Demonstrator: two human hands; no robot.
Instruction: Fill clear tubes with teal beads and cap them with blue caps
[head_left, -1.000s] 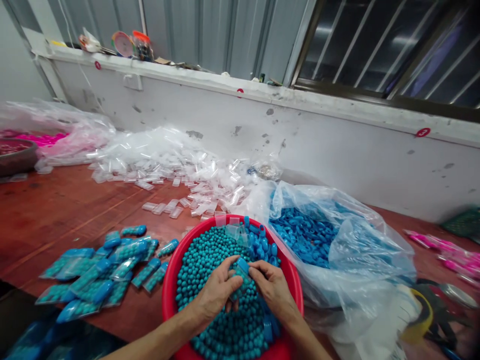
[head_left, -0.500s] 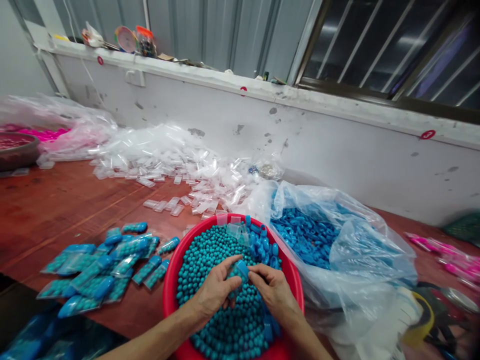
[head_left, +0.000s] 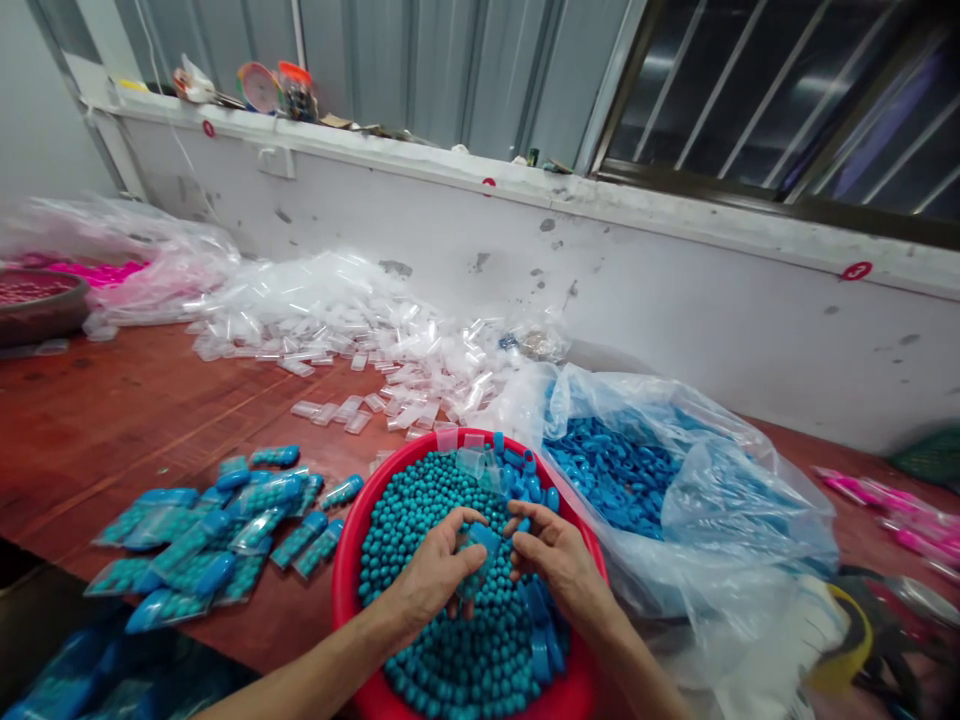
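Over a red basin [head_left: 346, 570] full of teal beads [head_left: 409, 500], my left hand [head_left: 435, 570] is closed around a small clear container with a blue top [head_left: 480, 543]. Its lower part is mostly hidden by my fingers. Just to its right, my right hand [head_left: 559, 560] pinches a small blue plastic piece [head_left: 523, 525], apart from the container. Blue plastic caps [head_left: 529, 480] and a few clear empty cases [head_left: 471, 460] lie at the basin's back right. More blue pieces [head_left: 541, 650] lie along its right side, below my right hand.
Filled containers [head_left: 187, 545] are piled on the red table [head_left: 112, 420] at left. Loose clear cases [head_left: 322, 310] lie heaped along the wall. A plastic bag [head_left: 750, 500] of blue pieces [head_left: 607, 470] stands right of the basin. Pink items [head_left: 900, 510] lie far right.
My right hand has drawn slightly right, away from the container, and a small blue piece now shows between its fingers. My left hand still holds the container in about the same place.
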